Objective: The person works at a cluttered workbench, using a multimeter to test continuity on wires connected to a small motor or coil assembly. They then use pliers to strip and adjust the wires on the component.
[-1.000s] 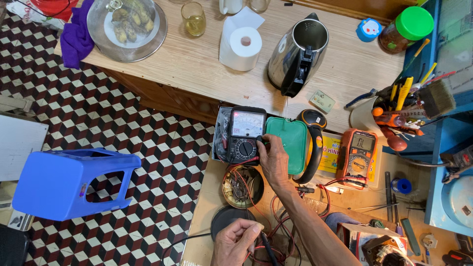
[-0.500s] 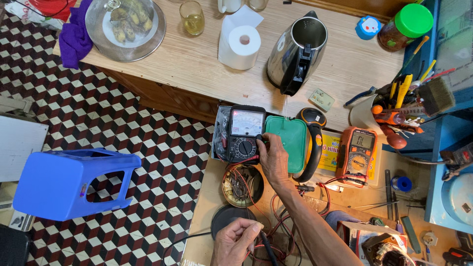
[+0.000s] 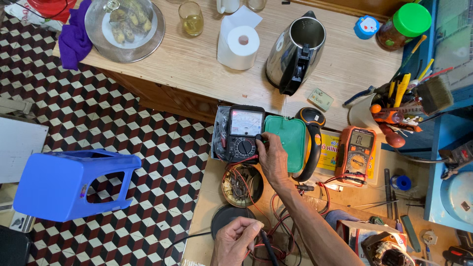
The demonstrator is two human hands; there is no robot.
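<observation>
My right hand [image 3: 273, 160] reaches forward to a black analog multimeter [image 3: 244, 129], with thumb and fingers pinched on the edge of its round selector dial [image 3: 243, 147]. Red and black leads run from the meter down across the bench. My left hand [image 3: 236, 241] is at the bottom edge, closed around a black test probe [image 3: 268, 249] beside a tangle of red wires. A round open tin [image 3: 241, 186] with wiring inside lies between the two hands. A flat black round lid [image 3: 227, 218] lies just above my left hand.
A green case [image 3: 287, 135] and an orange digital multimeter [image 3: 358, 150] lie right of the meter. A steel kettle [image 3: 295, 51], paper roll [image 3: 239, 47], glass [image 3: 191, 18] and covered bowl [image 3: 124, 27] stand on the wooden table. A blue stool [image 3: 69, 182] lies tipped on the tiled floor. A tool cup [image 3: 394, 106] stands at right.
None of the objects has moved. My right hand stays on the meter's dial and my left hand keeps hold of the probe.
</observation>
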